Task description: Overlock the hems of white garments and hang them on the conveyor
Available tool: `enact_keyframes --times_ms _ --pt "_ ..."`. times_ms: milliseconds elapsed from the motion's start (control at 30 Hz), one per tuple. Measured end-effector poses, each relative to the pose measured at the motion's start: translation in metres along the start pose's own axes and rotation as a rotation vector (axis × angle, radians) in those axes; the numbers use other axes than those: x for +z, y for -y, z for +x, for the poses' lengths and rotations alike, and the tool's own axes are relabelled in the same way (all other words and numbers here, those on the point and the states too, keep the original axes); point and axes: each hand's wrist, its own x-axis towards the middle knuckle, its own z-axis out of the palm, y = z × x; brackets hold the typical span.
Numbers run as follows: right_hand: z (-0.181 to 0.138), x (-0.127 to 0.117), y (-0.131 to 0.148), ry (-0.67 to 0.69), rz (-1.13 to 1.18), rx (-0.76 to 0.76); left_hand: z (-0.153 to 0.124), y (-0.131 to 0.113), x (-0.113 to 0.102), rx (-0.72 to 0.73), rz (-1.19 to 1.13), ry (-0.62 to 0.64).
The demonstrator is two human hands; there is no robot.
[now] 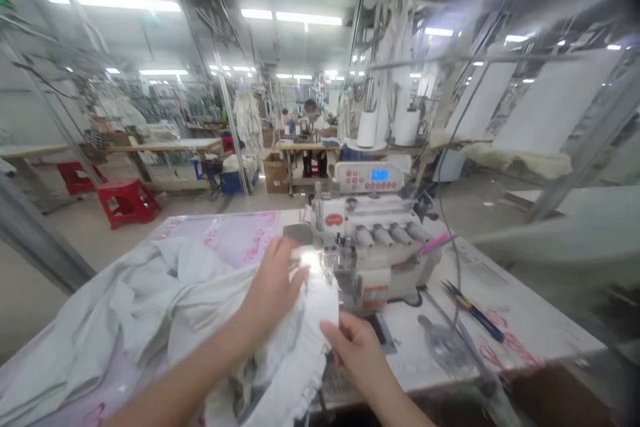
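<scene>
White fabric [150, 300] lies bunched across the left of the sewing table [525, 313]. My left hand [273, 287] rests flat on the fabric, fingers pointing toward the lit needle area of the overlock sewing machine [375, 247]. My right hand [357, 350] pinches the near edge of the same fabric, just in front of the machine. A frilled edge of the cloth hangs over the table's front edge below my hands.
Blue-handled scissors [475, 312] lie on the table to the right of the machine. White thread cones [367, 128] stand behind it. Red stools [125, 201] are on the floor at left. A person [311, 117] sits at a far table.
</scene>
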Motion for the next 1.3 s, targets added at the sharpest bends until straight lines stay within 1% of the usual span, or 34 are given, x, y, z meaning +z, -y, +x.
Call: enact_keyframes --times_ms 100,133,200,267,367,433,467,500,533,567,633,667,700,733,800,833,900,1033,1067,1133,1200,1233,1267,1300 --pt "0.003 0.001 -0.005 0.073 0.022 -0.041 -0.060 0.008 -0.003 -0.230 0.038 0.043" --pt "0.004 0.002 -0.005 0.095 0.033 -0.044 -0.073 0.013 -0.002 -0.282 0.037 0.089" --pt "0.003 0.004 -0.004 0.114 0.077 -0.050 -0.084 0.024 -0.005 -0.309 -0.008 0.199" --pt "0.000 0.005 -0.001 0.124 0.148 -0.063 -0.078 0.033 -0.016 -0.271 -0.120 0.275" --pt "-0.003 0.009 0.001 0.134 0.222 -0.059 -0.058 0.044 -0.038 -0.236 -0.219 0.284" --pt "-0.006 0.010 0.000 0.111 0.212 -0.052 -0.050 0.049 -0.046 -0.251 -0.141 0.325" --pt "-0.007 0.011 0.000 0.087 0.193 -0.052 -0.049 0.050 -0.047 -0.258 -0.078 0.341" --pt "-0.007 0.011 -0.001 0.066 0.171 -0.053 -0.050 0.050 -0.045 -0.257 -0.022 0.330" --pt "-0.008 0.010 -0.001 0.047 0.148 -0.050 -0.052 0.047 -0.043 -0.238 0.019 0.286" --pt "-0.009 0.009 -0.001 0.038 0.128 -0.040 -0.055 0.042 -0.039 -0.195 0.040 0.209" --pt "-0.009 0.007 -0.001 0.035 0.108 -0.032 -0.058 0.024 -0.032 -0.046 0.017 0.065" --pt "-0.009 0.005 0.000 0.044 0.106 -0.032 -0.059 0.013 -0.028 0.036 -0.010 0.045" --pt "-0.008 0.004 0.001 0.052 0.111 -0.037 -0.058 0.002 -0.025 0.105 -0.031 0.066" --pt "-0.009 0.002 0.002 0.062 0.119 -0.045 -0.057 -0.007 -0.022 0.160 -0.045 0.112" --pt "-0.009 0.000 0.005 0.073 0.129 -0.057 -0.053 -0.021 -0.015 0.213 -0.043 0.219" --pt "-0.010 -0.001 0.007 0.069 0.126 -0.053 -0.051 -0.024 -0.012 0.222 -0.029 0.253" --pt "-0.011 -0.002 0.010 0.059 0.109 -0.034 -0.049 -0.025 -0.005 0.236 0.006 0.276" --pt "-0.008 -0.007 0.013 0.047 0.050 -0.011 -0.053 -0.022 0.003 0.250 0.040 0.260" --pt "-0.007 -0.007 0.012 0.039 0.034 -0.011 -0.057 -0.022 0.004 0.238 0.038 0.242" --pt "-0.004 -0.009 0.011 0.021 0.011 -0.015 -0.067 -0.021 0.006 0.162 0.042 0.152" --pt "-0.001 -0.010 0.010 0.014 -0.002 -0.025 -0.078 -0.019 0.006 -0.009 0.047 0.053" --pt "0.000 -0.010 0.011 0.014 -0.008 -0.031 -0.082 -0.017 0.006 -0.120 0.035 0.050" --pt "0.002 -0.011 0.011 0.013 -0.011 -0.037 -0.085 -0.015 0.004 -0.226 0.002 0.092" --pt "0.003 -0.012 0.012 0.011 -0.013 -0.040 -0.087 -0.014 0.002 -0.318 -0.054 0.164"
